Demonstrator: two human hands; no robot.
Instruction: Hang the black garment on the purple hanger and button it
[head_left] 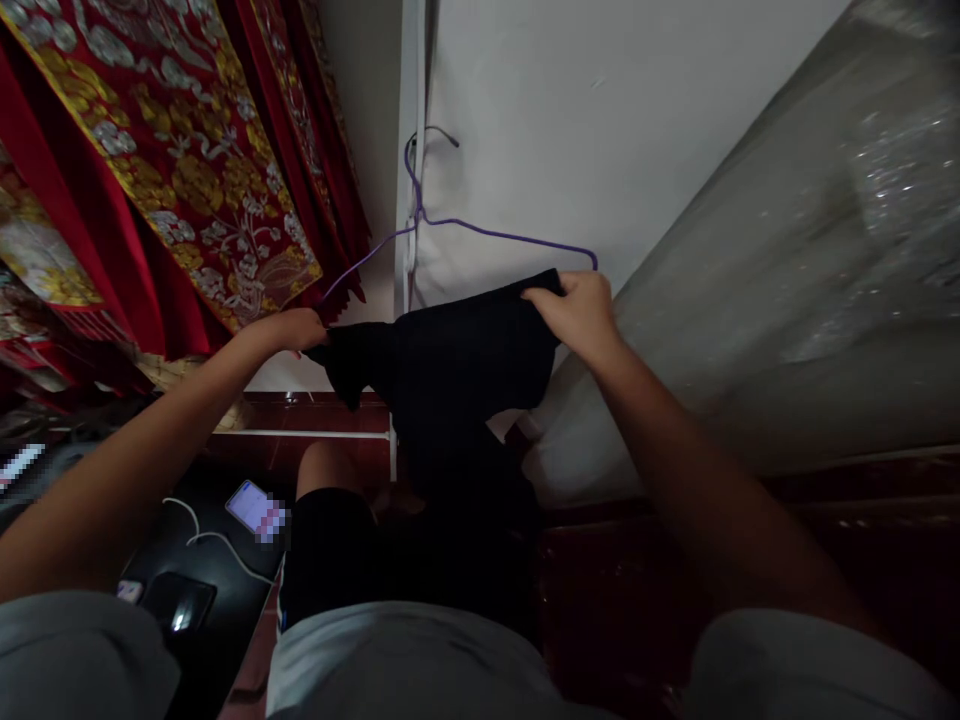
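Note:
A black garment (457,360), with what look like short sleeves, is stretched sideways between my two hands. My left hand (292,330) is closed on its left end, fingers mostly hidden behind the cloth. At the upper right corner my right hand (581,305) pinches the fabric, thumb in front. A thin purple hanger (510,235) rises behind the garment, its hook upward beside a white pole. Its two arms run down to my hands; whether my fingers also grip the wire I cannot tell. The lower part of the garment blends into the dark shorts.
Red embroidered cloths (202,180) hang at the left. A white pole (409,110) stands against the pale wall (600,120). Plastic-wrapped material (787,270) leans at the right. On a black surface (225,590) at lower left lie a lit phone (251,505), a white cable and a dark flat object (180,600).

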